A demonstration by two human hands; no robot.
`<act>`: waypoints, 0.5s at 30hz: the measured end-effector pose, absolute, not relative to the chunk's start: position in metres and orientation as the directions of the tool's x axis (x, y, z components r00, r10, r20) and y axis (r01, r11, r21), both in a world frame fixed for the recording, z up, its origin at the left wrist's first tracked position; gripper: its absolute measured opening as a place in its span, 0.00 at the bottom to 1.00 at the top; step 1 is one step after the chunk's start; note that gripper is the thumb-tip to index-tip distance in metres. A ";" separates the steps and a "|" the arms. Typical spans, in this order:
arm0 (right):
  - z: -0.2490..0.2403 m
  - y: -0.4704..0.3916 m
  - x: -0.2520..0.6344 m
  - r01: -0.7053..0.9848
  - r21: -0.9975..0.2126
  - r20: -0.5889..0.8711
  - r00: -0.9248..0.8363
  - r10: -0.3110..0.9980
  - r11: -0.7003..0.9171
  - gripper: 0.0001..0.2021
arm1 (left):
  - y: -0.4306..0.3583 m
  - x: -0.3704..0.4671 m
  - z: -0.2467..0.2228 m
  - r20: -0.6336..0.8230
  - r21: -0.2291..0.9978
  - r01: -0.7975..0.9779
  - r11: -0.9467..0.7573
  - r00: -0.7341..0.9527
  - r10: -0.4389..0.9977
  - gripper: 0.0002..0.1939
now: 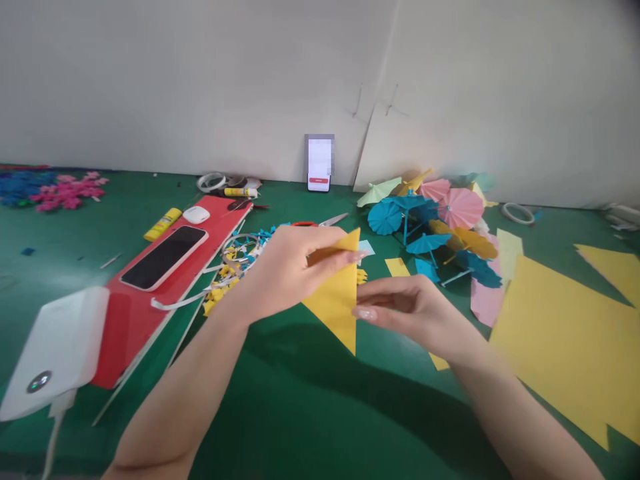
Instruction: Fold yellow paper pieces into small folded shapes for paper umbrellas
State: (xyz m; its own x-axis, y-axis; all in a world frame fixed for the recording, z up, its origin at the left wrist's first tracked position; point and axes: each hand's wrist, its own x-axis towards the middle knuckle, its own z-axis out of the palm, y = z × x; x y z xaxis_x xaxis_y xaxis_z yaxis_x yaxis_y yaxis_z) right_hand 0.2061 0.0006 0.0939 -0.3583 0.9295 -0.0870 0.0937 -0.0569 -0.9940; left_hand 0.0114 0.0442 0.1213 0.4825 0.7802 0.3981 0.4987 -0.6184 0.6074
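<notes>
A folded triangle of yellow paper (337, 307) is held up above the green table, in the middle of the view. My left hand (295, 267) pinches its upper part between thumb and fingers. At the paper's right edge is my right hand (405, 307), its thumb and fingertips closed on that edge about halfway down. The lowest corner of the triangle hangs free below both hands. Behind my left hand, scissors (334, 219) lie partly hidden beside a pile of yellow, blue and white paper scraps (220, 287).
Paper umbrellas (425, 220) in several colours stand at the back right, near yellow sheets (570, 340). At left, a red board (120, 327) carries a dark-screened phone (165, 258), beside a white power bank (60, 347). Another phone (319, 163) leans on the wall.
</notes>
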 end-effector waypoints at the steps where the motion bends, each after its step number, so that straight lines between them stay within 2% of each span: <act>1: 0.092 0.000 0.204 0.099 -0.993 -0.098 -0.343 0.934 -0.068 0.09 | 0.044 0.015 0.119 0.398 0.587 0.504 -0.634 0.502 0.768 0.12; 8: 0.084 0.002 0.204 0.206 -0.977 -0.140 -0.415 0.899 -0.057 0.08 | 0.042 0.017 0.117 0.390 0.559 0.505 -0.658 0.539 0.746 0.11; 15: 0.075 -0.006 0.192 0.275 -0.961 -0.199 -0.632 0.749 -0.024 0.06 | 0.047 0.000 0.127 0.446 0.657 0.476 -0.584 0.379 0.811 0.15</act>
State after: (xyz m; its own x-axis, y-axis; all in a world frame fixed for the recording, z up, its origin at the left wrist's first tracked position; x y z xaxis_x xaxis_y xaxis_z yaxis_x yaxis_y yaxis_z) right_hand 0.1918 -0.0057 0.0746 -0.6321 0.7488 -0.1994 0.2751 -0.0236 -0.9611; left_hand 0.0004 0.0475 0.1267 0.3788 0.8111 0.4457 0.4764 -0.5838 0.6575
